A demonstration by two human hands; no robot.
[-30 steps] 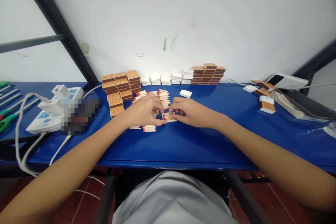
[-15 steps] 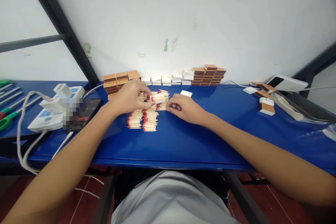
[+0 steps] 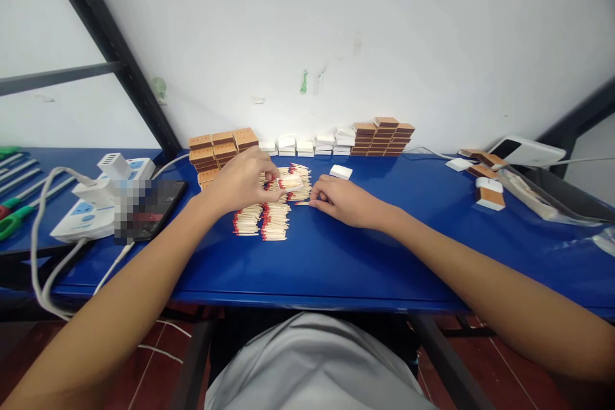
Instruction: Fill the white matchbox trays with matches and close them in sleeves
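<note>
Between the thumb and fingers of my left hand (image 3: 247,180) is a small white matchbox tray (image 3: 290,184) with red-tipped matches lying in it. Just right of it, low over the blue table, my right hand (image 3: 343,200) is closed in a pinch on matches (image 3: 302,203) whose ends stick out to the left. Below and behind the tray lie several rows of loose matches (image 3: 275,221), partly hidden by the tray and my left hand. A white tray (image 3: 341,172) rests on the table beyond my right hand.
Along the wall stand stacked matchboxes (image 3: 223,147), white trays (image 3: 304,148) and brown sleeves (image 3: 382,139). At left are a power strip (image 3: 86,211), a phone (image 3: 161,208) and cables. Loose box parts (image 3: 490,195) and a white device (image 3: 526,150) lie at right.
My right hand has shifted slightly right, and match ends now show at its fingertips. My left hand still holds the tray, nearly in the same place.
</note>
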